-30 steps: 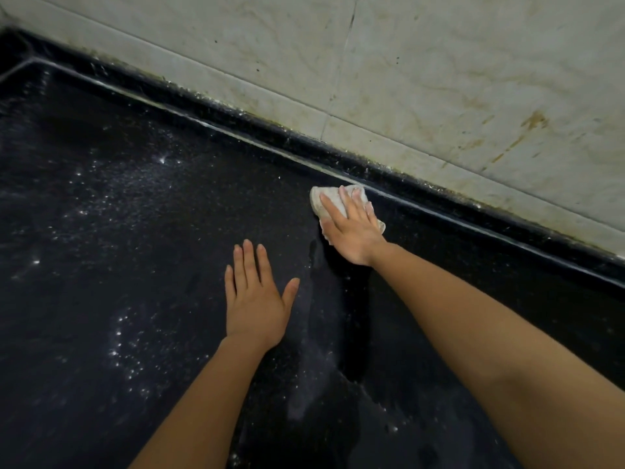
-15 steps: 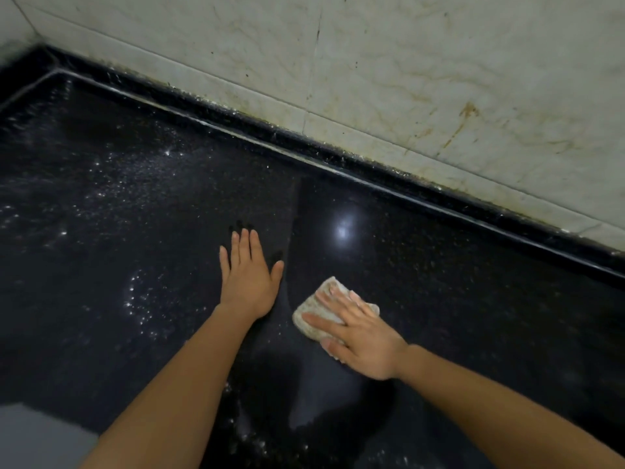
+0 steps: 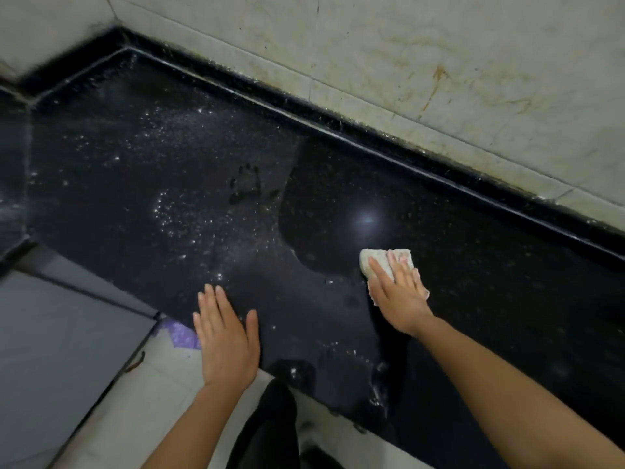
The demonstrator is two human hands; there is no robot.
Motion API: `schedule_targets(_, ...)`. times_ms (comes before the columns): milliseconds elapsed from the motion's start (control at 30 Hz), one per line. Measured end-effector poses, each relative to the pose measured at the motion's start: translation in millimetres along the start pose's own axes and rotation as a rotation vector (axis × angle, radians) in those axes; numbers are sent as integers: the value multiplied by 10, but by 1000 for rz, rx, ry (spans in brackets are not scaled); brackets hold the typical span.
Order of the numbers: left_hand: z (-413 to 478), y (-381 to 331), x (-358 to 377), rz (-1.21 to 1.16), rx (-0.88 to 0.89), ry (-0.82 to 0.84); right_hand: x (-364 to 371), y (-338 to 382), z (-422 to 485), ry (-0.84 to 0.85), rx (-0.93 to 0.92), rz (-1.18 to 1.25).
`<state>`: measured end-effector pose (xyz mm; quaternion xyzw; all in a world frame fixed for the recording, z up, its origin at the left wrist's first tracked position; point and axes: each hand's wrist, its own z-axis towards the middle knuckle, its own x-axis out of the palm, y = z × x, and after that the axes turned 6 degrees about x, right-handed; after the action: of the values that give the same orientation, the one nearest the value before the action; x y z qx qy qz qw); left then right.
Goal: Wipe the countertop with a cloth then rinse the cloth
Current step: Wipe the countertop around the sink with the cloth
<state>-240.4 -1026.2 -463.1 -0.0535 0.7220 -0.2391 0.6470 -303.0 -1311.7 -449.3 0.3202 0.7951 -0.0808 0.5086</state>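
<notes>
A black speckled countertop (image 3: 473,282) runs along a tiled wall. White powder dusts its left half, with a handprint in it; the right half looks dark and glossy. A small off-white cloth (image 3: 375,262) lies flat on the counter right of centre. My right hand (image 3: 399,292) presses down on the cloth with fingers spread, covering most of it. My left hand (image 3: 226,336) lies flat at the counter's front edge, palm down, fingers together, holding nothing.
A cream tiled wall (image 3: 439,62) with brown stains rises behind a raised black ledge (image 3: 372,130). The counter ends in a corner at the far left. Below the front edge lie white floor tiles (image 3: 152,401), a grey panel (image 3: 50,350) and a dark trouser leg (image 3: 267,431).
My right hand drew the cloth from the back ledge toward me, then right. My left hand slid back to the front edge, leaving a handprint. The view pulled back, showing the floor.
</notes>
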Motion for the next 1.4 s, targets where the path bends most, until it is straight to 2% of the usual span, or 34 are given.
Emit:
schedule_targets(233, -597, -41, 86, 117, -78, 100, 380, -284, -883, 22, -261, -96)
schedule_targets(567, -574, -64, 63, 167, -119, 228, 874, -587, -1829, 71, -351, -119)
schedule_targets(767, -547, -62, 75, 211, -118, 252, 679, -518, -1455, 52, -394, -131)
schedule_targets(933, -535, -61, 82, 220, -125, 271, 335, -148, -537, -62, -200, -100)
schedule_targets(1067, -521, -53, 109, 232, -136, 270, 113, 106, 69, 18, -42, -12)
schedule_targets(1167, -519, -41, 131, 229, -138, 260, 79, 275, 252, 15, 9, 34)
schedule_targets(1267, -522, -48, 117, 223, -138, 274, 103, 291, 208, -18, -23, 53)
schedule_targets(1400, -513, -50, 86, 215, -130, 276, 278, 160, -219, -53, -211, -61)
